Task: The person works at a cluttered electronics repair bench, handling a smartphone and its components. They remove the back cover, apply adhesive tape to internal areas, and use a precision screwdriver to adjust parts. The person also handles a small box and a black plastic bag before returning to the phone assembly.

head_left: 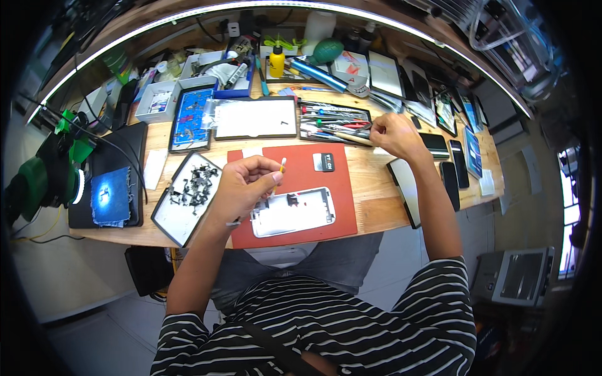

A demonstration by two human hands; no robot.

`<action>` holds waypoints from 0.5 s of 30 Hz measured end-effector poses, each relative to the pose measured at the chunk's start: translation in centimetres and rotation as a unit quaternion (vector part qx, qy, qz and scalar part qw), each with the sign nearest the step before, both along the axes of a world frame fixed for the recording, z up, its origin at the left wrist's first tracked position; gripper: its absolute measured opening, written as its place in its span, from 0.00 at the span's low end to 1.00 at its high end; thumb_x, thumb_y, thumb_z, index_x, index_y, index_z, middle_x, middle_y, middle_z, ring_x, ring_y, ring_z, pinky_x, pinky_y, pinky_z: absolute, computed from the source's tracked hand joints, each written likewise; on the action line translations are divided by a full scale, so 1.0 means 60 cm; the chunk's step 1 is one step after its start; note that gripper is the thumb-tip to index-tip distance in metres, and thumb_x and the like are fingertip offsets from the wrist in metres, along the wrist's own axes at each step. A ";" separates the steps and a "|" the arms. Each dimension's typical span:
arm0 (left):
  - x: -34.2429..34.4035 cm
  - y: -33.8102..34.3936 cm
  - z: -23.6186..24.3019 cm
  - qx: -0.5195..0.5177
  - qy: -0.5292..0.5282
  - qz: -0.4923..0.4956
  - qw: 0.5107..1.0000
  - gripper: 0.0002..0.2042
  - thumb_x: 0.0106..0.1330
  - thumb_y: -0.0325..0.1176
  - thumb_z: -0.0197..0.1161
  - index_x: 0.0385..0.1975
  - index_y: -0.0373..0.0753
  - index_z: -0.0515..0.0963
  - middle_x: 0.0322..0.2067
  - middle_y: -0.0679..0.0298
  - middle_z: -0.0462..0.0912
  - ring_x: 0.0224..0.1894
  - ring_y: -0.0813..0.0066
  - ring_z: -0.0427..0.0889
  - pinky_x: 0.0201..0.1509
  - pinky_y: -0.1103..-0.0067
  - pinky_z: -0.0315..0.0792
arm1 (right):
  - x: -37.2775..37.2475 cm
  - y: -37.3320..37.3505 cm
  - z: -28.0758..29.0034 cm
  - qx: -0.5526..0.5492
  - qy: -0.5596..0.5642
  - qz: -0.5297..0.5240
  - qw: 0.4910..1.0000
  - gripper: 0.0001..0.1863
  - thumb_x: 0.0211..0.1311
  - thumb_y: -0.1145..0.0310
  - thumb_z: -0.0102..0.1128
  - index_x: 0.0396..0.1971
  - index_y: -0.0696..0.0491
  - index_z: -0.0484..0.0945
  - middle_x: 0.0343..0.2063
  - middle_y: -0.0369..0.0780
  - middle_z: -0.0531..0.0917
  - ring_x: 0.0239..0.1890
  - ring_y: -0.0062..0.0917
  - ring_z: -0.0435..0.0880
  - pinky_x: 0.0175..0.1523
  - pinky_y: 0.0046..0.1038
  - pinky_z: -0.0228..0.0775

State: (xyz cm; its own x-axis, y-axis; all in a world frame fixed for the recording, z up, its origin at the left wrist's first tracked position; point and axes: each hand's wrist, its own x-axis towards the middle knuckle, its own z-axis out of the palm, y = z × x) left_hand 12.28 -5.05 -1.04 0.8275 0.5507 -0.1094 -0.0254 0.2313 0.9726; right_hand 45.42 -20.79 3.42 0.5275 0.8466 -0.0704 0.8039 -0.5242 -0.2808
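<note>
Left hand (248, 185) pinches white-tipped yellow thin stick (283, 165), thumb-to-finger, likely for control. Right hand (396, 135) curled, 4 o'clock of black rectangular tool tray (303, 134); grip unclear. White phone-shaped shell (291, 219): 6 o'clock on red flat mat (343, 191), presumably cushioned.

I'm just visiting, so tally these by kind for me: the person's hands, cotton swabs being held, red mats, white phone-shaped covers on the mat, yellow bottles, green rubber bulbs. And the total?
Hands: 2 (left hand, right hand)
Held cotton swab: 1
Red mat: 1
White phone-shaped cover: 1
Yellow bottle: 1
Green rubber bulb: 1
Total: 7
</note>
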 end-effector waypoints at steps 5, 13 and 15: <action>-0.015 0.001 0.007 0.001 -0.003 0.007 1.000 0.06 0.70 0.26 0.70 0.42 0.32 0.84 0.31 0.64 0.87 0.29 0.86 0.82 0.33 0.87 0.76 | -0.006 0.022 -0.018 0.062 0.015 0.011 0.998 0.15 0.56 0.66 0.62 0.39 0.55 0.91 0.29 0.51 0.88 0.35 0.43 0.89 0.47 0.39 0.79; -0.023 -0.002 0.004 -0.006 0.005 -0.002 1.000 0.07 0.70 0.26 0.70 0.43 0.32 0.84 0.30 0.67 0.87 0.28 0.89 0.80 0.33 0.88 0.75 | -0.024 0.057 0.000 0.022 0.010 0.011 1.000 0.11 0.57 0.67 0.65 0.31 0.59 0.88 0.27 0.50 0.88 0.33 0.42 0.89 0.46 0.39 0.80; -0.025 0.003 0.006 -0.005 0.002 0.003 1.000 0.07 0.70 0.26 0.70 0.43 0.32 0.84 0.30 0.66 0.87 0.27 0.87 0.81 0.32 0.87 0.76 | -0.046 0.087 0.023 0.066 0.030 0.024 0.997 0.11 0.58 0.65 0.66 0.30 0.59 0.88 0.26 0.49 0.88 0.32 0.42 0.88 0.44 0.39 0.79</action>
State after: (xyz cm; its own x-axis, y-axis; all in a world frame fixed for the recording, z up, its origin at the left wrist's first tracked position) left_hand 10.76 -4.84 -0.68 0.8233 0.5553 -0.1176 -0.0235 0.2402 0.9704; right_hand 42.64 -15.54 4.77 0.4843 0.8748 0.0135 0.8068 -0.4406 -0.3936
